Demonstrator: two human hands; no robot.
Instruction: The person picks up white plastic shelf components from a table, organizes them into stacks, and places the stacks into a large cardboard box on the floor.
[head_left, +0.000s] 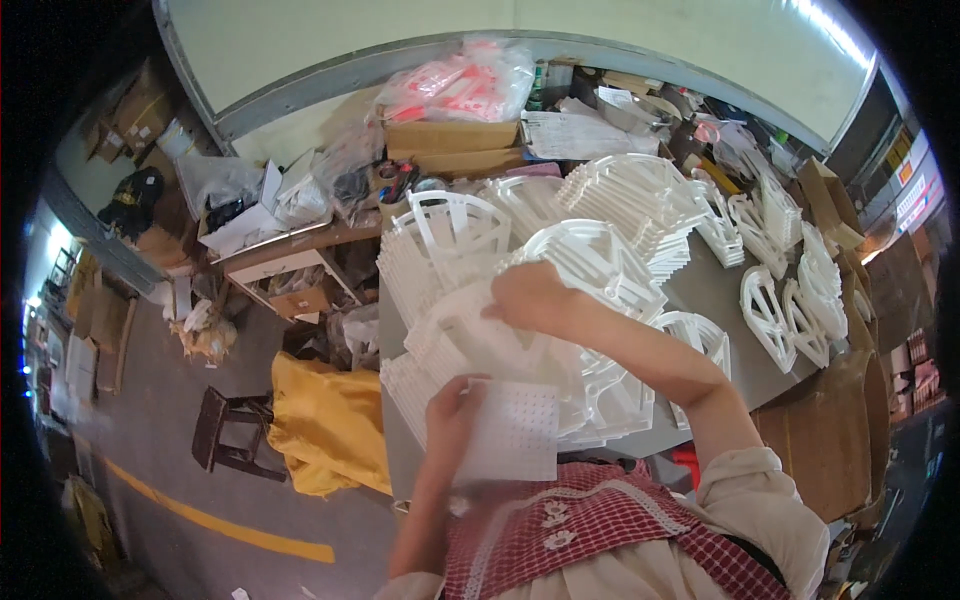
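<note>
My left hand (452, 410) grips the left edge of a white sheet (515, 432) printed with rows of tiny marks, held just in front of my apron. My right hand (528, 296) reaches over the stacked parts, its fingers bent down and pinched together over a blurred white part (495, 345). Whatever is between those fingertips is hidden. Around both hands lie stacks of white fan-shaped plastic frames (455, 228) with open slots. Another stack (590, 255) stands just beyond my right hand, and a nested row (630, 195) lies farther back.
Loose white frames (768, 315) lie on the grey table (705, 285) at right, beside a cardboard box (825, 430). Plastic bags (465, 80) and a carton (450, 140) sit behind. Yellow cloth (325, 420) hangs at left near a dark stool (230, 435).
</note>
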